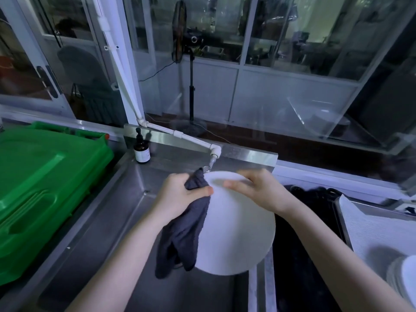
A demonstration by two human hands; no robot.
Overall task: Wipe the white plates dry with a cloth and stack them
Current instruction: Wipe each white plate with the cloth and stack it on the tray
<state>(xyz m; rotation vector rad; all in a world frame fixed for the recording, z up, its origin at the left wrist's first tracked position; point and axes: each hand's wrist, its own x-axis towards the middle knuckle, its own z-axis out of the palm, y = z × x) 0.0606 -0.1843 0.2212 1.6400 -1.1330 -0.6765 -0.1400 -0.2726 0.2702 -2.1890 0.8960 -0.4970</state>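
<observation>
A large white plate [236,230] is held tilted above the steel sink [126,221], its face toward me. My left hand [180,194] grips a dark grey cloth [182,235] against the plate's upper left rim, thumb on the plate's face; the cloth hangs down along the left edge. My right hand [256,190] grips the top rim, thumb on the front and fingers behind. A stack of white plates [403,278] stands at the lower right on a light mat.
A green plastic crate [45,188] fills the left side. A brown pump bottle [141,149] stands on the sink's back ledge, and a white pipe with a tap [210,164] ends just behind the plate. A dark basin [301,244] lies right of the sink.
</observation>
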